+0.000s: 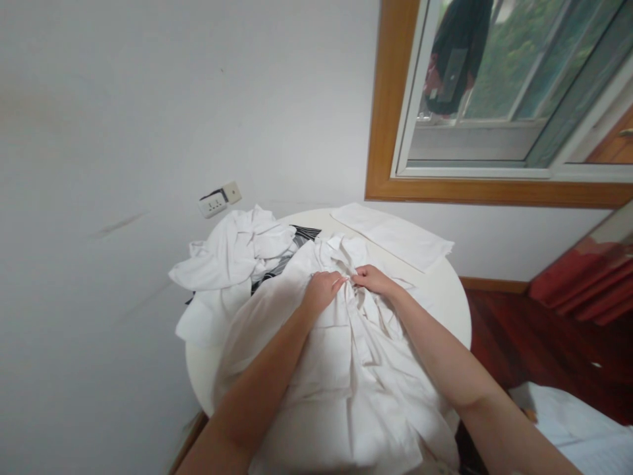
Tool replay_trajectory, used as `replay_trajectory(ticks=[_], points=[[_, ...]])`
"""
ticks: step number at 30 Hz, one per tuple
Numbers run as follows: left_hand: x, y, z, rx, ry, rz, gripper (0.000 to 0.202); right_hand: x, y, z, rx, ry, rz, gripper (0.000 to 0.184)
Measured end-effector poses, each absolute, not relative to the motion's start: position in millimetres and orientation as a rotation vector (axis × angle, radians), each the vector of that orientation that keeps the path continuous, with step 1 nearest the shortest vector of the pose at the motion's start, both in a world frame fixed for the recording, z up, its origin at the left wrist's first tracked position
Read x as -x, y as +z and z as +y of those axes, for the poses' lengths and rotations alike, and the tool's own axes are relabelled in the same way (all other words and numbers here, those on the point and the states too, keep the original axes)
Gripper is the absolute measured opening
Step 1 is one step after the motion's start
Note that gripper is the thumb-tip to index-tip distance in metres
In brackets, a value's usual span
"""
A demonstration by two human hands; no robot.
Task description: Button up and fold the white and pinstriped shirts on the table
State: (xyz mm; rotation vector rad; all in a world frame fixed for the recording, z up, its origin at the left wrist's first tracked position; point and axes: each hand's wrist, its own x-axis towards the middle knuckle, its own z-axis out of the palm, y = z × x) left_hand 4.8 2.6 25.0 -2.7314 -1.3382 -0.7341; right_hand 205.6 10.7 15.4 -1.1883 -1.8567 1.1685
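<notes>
A large white garment (pixel 324 369) lies rumpled over the front of the round white table (pixel 452 310), its lower part hanging toward me. Near its upper middle the cloth is gathered into folds. There my left hand (pixel 324 290) pinches the fabric from the left, fingers closed. My right hand (pixel 370 277) grips a fold from the right, with its fingertips close to those of the left. Exactly which part of the garment sits between the fingers is hard to make out.
A heap of white clothes (pixel 232 251) with a dark striped cloth (pixel 281 267) lies at the table's left. A folded white cloth (pixel 390 234) rests at the back right. Behind are a wall socket (pixel 213 204) and a wood-framed window (pixel 386 132). A red curtain (pixel 588 277) hangs right.
</notes>
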Motion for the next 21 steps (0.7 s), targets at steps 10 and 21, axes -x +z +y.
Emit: replay_trajectory(ticks=[10,21], points=[[5.5,7.8,24.8,3.022,-1.399,-1.394,0.024,-194.8,14.4,2.2,1.076,0.725,-1.951,0.047],[6.5,13.2,21.9,3.164,-1.313,-1.539,0.031,-196.4,21.0,-0.4,0.914,0.956,-1.983,0.029]])
